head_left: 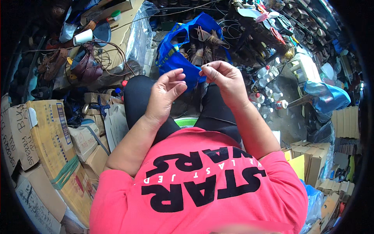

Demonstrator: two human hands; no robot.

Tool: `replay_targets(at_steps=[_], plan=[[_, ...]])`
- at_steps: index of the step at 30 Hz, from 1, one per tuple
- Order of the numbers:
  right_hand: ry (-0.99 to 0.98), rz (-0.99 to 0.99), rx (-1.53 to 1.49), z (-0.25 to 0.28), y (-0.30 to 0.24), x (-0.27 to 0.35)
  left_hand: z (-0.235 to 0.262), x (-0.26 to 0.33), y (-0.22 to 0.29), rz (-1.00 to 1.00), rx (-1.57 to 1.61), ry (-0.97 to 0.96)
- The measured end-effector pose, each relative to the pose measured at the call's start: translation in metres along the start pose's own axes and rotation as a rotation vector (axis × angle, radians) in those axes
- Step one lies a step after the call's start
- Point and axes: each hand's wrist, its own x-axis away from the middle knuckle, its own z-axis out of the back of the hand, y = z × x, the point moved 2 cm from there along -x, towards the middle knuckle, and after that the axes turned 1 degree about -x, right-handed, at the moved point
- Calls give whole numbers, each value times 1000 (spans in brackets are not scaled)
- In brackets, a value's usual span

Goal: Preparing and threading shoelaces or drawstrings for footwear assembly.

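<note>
Both of my hands are raised in front of me, over my knees in black trousers. My left hand (pixel 168 90) has its thumb and forefinger pinched together near the edge of a blue bag (pixel 171 54). My right hand (pixel 223 80) is also pinched at the fingertips, close to the left one. Whatever is between the fingers is too thin or small to make out, perhaps a thread. The blue bag stands on the floor just past my knees and holds several brown shoes or boots (pixel 200 48).
Flattened cardboard boxes (pixel 50 136) are stacked at my left. More boxes (pixel 311 160) lie at the right. Brown shoes (pixel 83 64) and a white cup (pixel 82 37) sit at the upper left. Several small white bottles (pixel 269 93) stand on the floor at right. A green-rimmed stool (pixel 186 122) shows between my legs.
</note>
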Motion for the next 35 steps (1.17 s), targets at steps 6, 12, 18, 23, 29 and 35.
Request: replay_targets(at_steps=[6, 12, 18, 23, 29, 35], plan=[[-53, -44, 147, -2, 0, 5, 1, -11, 38, -289, -390, -18], [-114, 3, 429, -7, -9, 12, -22, -14, 66, -498, -748, -233], [-157, -20, 530, -7, -13, 14, -20, -17, 65, -551, -776, -377], [-139, 6, 302, -3, -12, 7, -24, -26, 67, -619, -807, -238], [-121, 61, 266, -2, -5, 2, -27, -31, 45, -534, -744, -153], [-143, 23, 74, -3, 1, 2, -24, -33, 31, -24, -98, -228]])
